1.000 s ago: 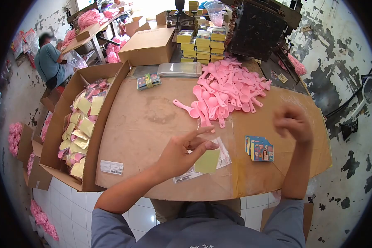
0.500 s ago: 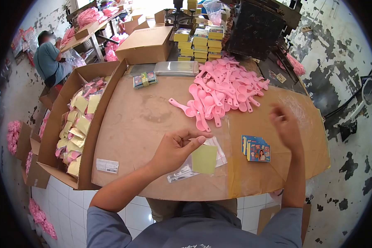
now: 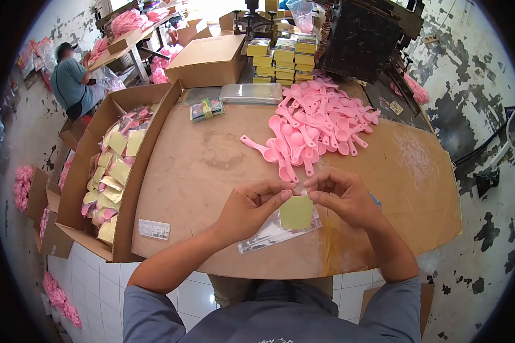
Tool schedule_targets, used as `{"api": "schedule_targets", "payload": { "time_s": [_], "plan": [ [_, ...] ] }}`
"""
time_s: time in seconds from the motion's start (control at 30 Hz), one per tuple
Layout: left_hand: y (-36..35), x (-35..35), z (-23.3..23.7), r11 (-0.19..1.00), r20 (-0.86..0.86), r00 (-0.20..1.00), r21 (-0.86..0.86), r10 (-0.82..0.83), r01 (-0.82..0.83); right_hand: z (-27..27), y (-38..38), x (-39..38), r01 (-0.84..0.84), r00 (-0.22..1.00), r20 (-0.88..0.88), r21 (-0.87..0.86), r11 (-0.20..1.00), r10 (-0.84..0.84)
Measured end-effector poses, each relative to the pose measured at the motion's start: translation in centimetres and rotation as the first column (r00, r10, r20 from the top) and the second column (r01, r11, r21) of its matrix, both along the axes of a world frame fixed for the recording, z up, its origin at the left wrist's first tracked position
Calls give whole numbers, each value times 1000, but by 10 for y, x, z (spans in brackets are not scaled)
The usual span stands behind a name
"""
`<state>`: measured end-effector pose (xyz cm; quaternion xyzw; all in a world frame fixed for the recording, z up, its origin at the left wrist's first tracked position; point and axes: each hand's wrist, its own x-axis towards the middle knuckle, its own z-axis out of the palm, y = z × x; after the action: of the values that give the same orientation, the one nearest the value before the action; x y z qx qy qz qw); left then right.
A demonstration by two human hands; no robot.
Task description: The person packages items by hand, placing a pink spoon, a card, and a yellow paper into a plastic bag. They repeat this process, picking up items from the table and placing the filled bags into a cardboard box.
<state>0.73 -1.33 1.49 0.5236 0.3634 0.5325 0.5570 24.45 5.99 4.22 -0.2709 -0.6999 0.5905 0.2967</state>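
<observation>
My left hand and my right hand meet near the middle of the table, fingertips pinched at the top of a small clear plastic bag. A yellow-green card hangs below the fingertips and appears to be inside the bag. Anything else in the bag is hidden by my fingers. Beneath it, flat clear plastic bags lie on the cardboard table top. A stack of printed cards is mostly covered by my right hand. Just beyond both hands lies a heap of pink measuring spoons.
On the left stands an open carton of packed bags. A banded card bundle and a clear plastic stack lie at the back. Behind are a closed box, card stacks and a dark machine. A person sits far left.
My right hand has come left from beyond the printed cards to the bag and closed on its top edge beside my left hand. The view has shifted slightly.
</observation>
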Motion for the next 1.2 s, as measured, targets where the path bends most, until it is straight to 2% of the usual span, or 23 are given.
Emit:
{"api": "schedule_targets", "payload": {
  "time_s": [0.17,0.23,0.27,0.33,0.47,0.57,0.67,0.77,0.87,0.93,1.07,1.13,1.2],
  "plan": [
    [3,-1,-9,995,-114,992,84,61,-51,-7,2,2,28,997,-68,-36,999,-30],
    [1,-2,-3,998,-103,993,32,54,-51,-7,4,5,20,995,-94,-70,997,-27],
    [0,-3,-1,999,-96,994,6,50,-50,-8,5,6,14,995,-94,-32,999,-17],
    [0,-3,-2,998,-91,994,39,57,-54,-9,7,7,4,996,-94,44,999,0],
    [2,-6,-6,998,-80,997,57,23,-18,-8,9,10,-35,992,-125,13,999,36],
    [3,-9,-3,996,-51,998,82,-29,33,-4,10,14,-53,993,-104,0,999,53],
    [4,-16,-8,993,151,983,-40,-105,113,2,9,16,-58,995,-77,-5,998,57],
    [7,-13,-11,990,154,983,-76,-105,118,2,4,12,3,1000,-28,24,1000,-2],
    [7,-8,-6,994,-70,996,-97,-62,55,-5,5,12,22,1000,-22,31,999,-22],
    [8,-7,-8,993,-85,994,-105,-68,59,-8,6,12,31,999,-31,3,1000,-31],
    [9,-6,-11,988,-59,995,-138,-79,71,-10,9,14,42,999,7,61,997,-42],
    [9,-5,-11,992,-63,995,-111,-71,64,-14,12,14,39,999,18,115,993,-42],
    [9,-5,-12,995,-89,995,-83,-54,47,-21,13,14,42,999,-7,82,996,-41]
  ]
}}
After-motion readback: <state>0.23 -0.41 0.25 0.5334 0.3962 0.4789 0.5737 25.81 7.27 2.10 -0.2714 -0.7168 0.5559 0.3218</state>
